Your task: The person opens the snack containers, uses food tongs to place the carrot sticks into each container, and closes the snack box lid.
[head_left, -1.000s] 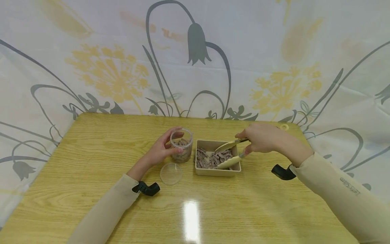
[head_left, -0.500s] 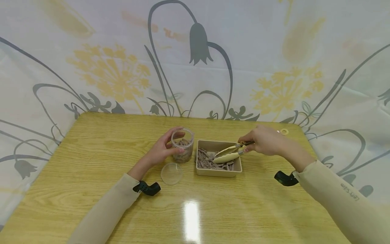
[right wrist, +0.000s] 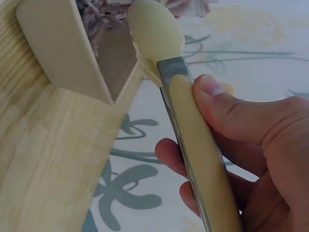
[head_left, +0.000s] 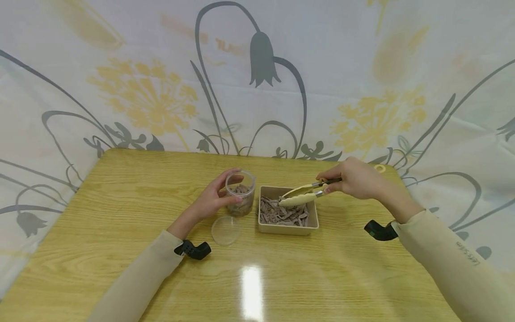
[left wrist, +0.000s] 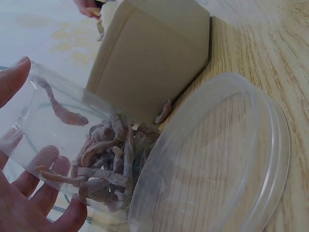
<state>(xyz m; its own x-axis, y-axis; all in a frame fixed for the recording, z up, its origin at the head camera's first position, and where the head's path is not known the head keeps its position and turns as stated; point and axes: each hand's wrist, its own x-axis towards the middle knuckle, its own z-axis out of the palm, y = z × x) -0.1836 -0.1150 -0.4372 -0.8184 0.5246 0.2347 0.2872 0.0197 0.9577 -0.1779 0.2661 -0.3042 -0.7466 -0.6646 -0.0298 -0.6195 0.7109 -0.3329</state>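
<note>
My left hand (head_left: 213, 197) grips a clear plastic jar (head_left: 241, 190) that stands on the table, its lower part filled with brownish-grey dried strips (left wrist: 108, 159). Right of the jar is a beige rectangular box (head_left: 286, 229) with many more strips (head_left: 283, 215) inside. Pinched in my right hand (head_left: 356, 179) is a pair of cream tongs (head_left: 301, 199) with metal bands. The tong tips are close together over the strips in the box; whether a strip is between them cannot be made out. In the right wrist view, the thumb presses the tongs' handle (right wrist: 198, 145).
A clear round lid (head_left: 226, 230) lies on the wooden table (head_left: 322, 277) in front of the jar. One loose strip (left wrist: 164, 111) lies beside the box. A small yellow ring (head_left: 379, 168) is near the back right edge. A patterned curtain (head_left: 161, 67) hangs behind.
The tongs, spread wide in the strips a second ago, have closed together and risen slightly. The strips in the box lie more spread out. The left hand and jar stay in place.
</note>
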